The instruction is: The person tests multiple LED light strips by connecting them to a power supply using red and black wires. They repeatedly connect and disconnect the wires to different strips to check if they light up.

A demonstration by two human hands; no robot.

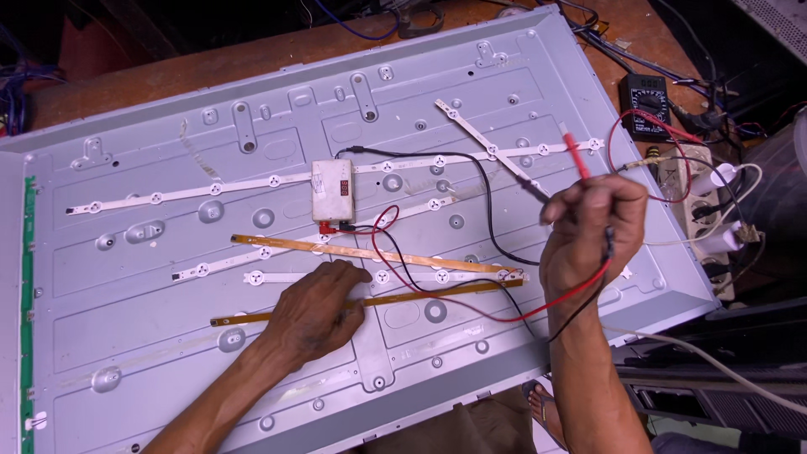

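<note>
Left hand (324, 307) presses flat, grasping nothing, on lower copper-coloured strip (370, 301) lying on grey back panel (126, 294). Right hand (584, 235) pinches red and black probes (561, 164) above panel. White tester box (333, 192) wired; probes not yet touching a strip, so testing seems pending.

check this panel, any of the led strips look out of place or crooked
Yes. One white strip lies diagonally across a horizontal strip at the upper right of the metal back panel. Two copper-coloured strips sit loose and skewed; the left hand presses the lower one. The right hand holds red and black probes.
</note>
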